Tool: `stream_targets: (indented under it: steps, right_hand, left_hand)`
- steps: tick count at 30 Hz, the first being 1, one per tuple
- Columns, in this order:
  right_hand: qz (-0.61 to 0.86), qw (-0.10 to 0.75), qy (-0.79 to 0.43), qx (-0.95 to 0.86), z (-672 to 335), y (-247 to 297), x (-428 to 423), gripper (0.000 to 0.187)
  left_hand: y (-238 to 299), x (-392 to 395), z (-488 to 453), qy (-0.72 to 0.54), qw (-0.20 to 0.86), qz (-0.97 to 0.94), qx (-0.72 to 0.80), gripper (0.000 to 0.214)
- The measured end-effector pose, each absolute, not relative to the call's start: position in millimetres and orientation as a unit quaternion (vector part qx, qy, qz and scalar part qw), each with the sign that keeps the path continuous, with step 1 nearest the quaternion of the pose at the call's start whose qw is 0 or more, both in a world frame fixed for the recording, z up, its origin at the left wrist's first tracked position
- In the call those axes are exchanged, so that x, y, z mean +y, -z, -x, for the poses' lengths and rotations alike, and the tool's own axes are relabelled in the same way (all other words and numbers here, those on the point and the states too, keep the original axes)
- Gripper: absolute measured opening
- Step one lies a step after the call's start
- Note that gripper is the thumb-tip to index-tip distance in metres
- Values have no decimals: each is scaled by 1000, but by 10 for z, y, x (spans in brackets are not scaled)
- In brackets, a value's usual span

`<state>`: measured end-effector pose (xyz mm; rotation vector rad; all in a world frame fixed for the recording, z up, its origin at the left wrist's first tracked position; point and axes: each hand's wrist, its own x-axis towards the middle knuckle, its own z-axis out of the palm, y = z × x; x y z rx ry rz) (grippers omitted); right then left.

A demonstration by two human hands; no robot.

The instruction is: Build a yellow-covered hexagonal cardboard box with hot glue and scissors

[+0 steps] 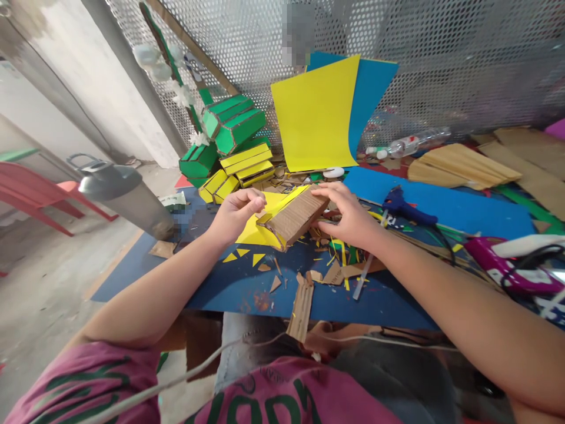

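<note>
A perforated metal panel (229,41) stands behind a dark blue table (141,274). On the table's right side lies a bright blue sheet (468,200), and a yellow sheet (315,118) leans against the panel in front of a second blue sheet (375,88). A grey water bottle (128,191) is at the left, green blocks (241,126) are piled at the back, and a purple and white appliance (498,259) lies at the right edge.

The cardboard block (302,215) is at the middle, between the hands and over some flat yellow paper (253,234), with a yellow strip along its far edge. Yellow blocks (247,165) sit beyond it, and a blue glue gun (406,209) lies to its right.

The right hand (346,215) grips the block's right end, thumb low and fingers above. The left hand (238,213) is by the other end, fingertips curled in close to the thumb; whether they pinch anything, I cannot tell. Small yellow triangles (257,259) and cardboard scraps lie in front.

The step in hand looks like covering the block with yellow paper: brown cardboard is still bare on top. The next move probably calls for a steady right grip while the left presses the paper flat along the edge.
</note>
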<state>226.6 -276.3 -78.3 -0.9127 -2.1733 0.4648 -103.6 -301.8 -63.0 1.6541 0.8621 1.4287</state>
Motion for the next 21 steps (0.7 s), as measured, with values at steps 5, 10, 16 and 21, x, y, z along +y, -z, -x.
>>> stream_targets:
  steps: [5,10,16,21]
  right_hand:
    - [350,365,-163,-847,-2266,789,-2765,67]
    - [352,362,-143,-852,-2267,790,-2764,67]
    - [350,362,-140,-852,-2269,798,-2753,67]
    - [353,362,-147,-850,-2266,790,-2765,67]
  left_hand:
    - [609,-3064,1018,-563,458,-597,342,62]
    - [534,-3099,1002,-558,499,-582,319,78]
    - [532,-3098,1003,-551,499,-586,324,77]
    - [534,-3106,988,-541,505,-592,319,75]
